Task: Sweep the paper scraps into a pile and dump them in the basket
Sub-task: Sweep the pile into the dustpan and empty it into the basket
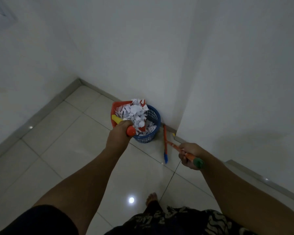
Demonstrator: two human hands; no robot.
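A red dustpan [116, 106] heaped with white paper scraps [134, 111] hangs tilted over the rim of a blue mesh basket [152, 116] in the wall corner. My left hand [120, 131] grips the dustpan's yellow and orange handle [131, 130]. More scraps lie inside the basket [150, 128]. To the right, my right hand [188, 154] holds an orange broom handle [172, 145] with a green cap [199, 162]; its far end reaches toward the wall base.
A second orange stick with a blue tip [165, 145] lies on the glossy tiled floor [66, 141] beside the basket. White walls [143, 48] close the corner, with a jutting wall edge on the right. My bare foot [152, 198] stands below.
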